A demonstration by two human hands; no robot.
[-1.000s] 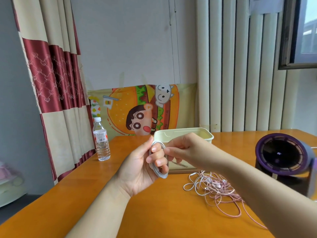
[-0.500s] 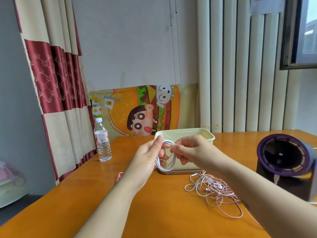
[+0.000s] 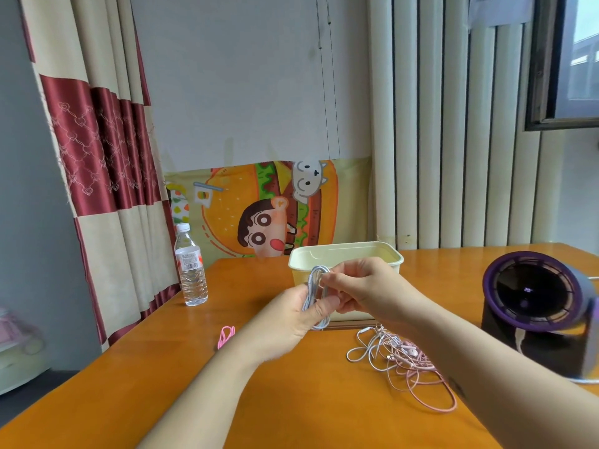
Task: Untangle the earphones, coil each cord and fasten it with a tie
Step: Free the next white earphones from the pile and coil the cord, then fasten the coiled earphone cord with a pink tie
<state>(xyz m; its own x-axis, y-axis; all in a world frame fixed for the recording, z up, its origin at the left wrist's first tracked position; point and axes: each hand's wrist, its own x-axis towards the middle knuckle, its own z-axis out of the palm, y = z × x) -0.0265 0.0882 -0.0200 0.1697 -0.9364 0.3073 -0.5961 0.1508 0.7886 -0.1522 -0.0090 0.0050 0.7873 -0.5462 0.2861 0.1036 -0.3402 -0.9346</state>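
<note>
Mid-frame, the left hand (image 3: 288,315) is gripping the white coil (image 3: 313,284) and the right hand (image 3: 366,283) is pinching its top; loosening either is probably risking untied loops springing apart.

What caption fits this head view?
Left hand and right hand hold a coiled white cord; pink earphones lie tangled nearby.

Orange wooden table (image 3: 308,400), checked curtain (image 3: 97,140), grey wall (image 3: 243,92), window (image 3: 577,59)

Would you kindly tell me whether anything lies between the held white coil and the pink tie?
Nothing visible does. The pink tie lies on bare table left of the left hand, which grips the white coil with the right hand; the tangled earphones lie on the other side.
</note>
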